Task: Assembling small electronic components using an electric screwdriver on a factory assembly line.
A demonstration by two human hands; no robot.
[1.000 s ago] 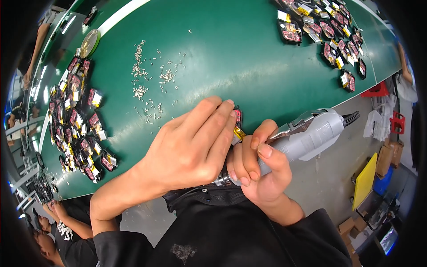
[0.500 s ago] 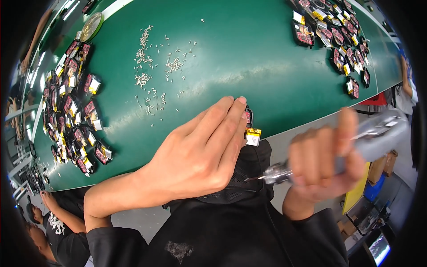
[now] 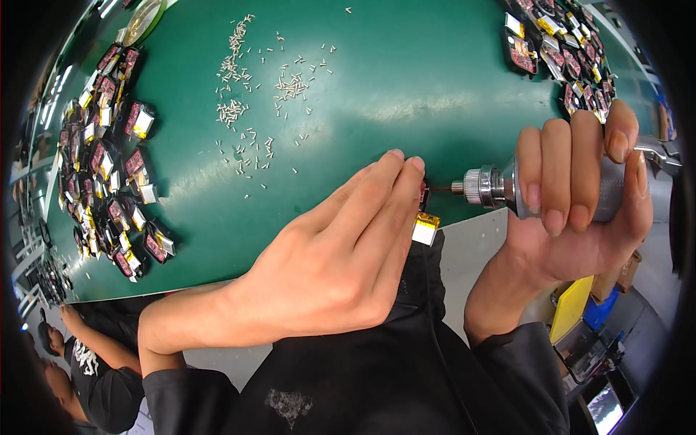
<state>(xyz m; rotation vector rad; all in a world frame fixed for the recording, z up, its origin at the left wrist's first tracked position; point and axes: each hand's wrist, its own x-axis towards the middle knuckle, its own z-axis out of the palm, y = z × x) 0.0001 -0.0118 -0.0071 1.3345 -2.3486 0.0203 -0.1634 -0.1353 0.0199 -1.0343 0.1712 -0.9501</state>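
Observation:
My left hand [image 3: 326, 261] is closed on a small black housing with a red circuit board [image 3: 423, 196] at the table's near edge; its fingers hide most of it. A flat silver battery pack with yellow tape [image 3: 425, 229] hangs out beside the fingers. Wrapped in my right hand [image 3: 573, 188] is a grey electric screwdriver [image 3: 484, 187] with a ribbed metal collar. Its thin bit points left and reaches the circuit board; whether it sits in a screw I cannot tell. Loose small screws [image 3: 292, 86] lie scattered over the green tabletop [image 3: 384, 80] beyond my left hand.
Many open black housings with red boards and batteries [image 3: 109, 159] crowd the table's left side. A similar group [image 3: 554, 43] lies at the far right. A round green-rimmed dish [image 3: 145, 22] stands at the far left. Another person [image 3: 101, 362] sits at the lower left.
My right hand has swung the screwdriver up and to the left, from below the table edge to the housing. The left hand keeps its hold. The whole view has shifted slightly.

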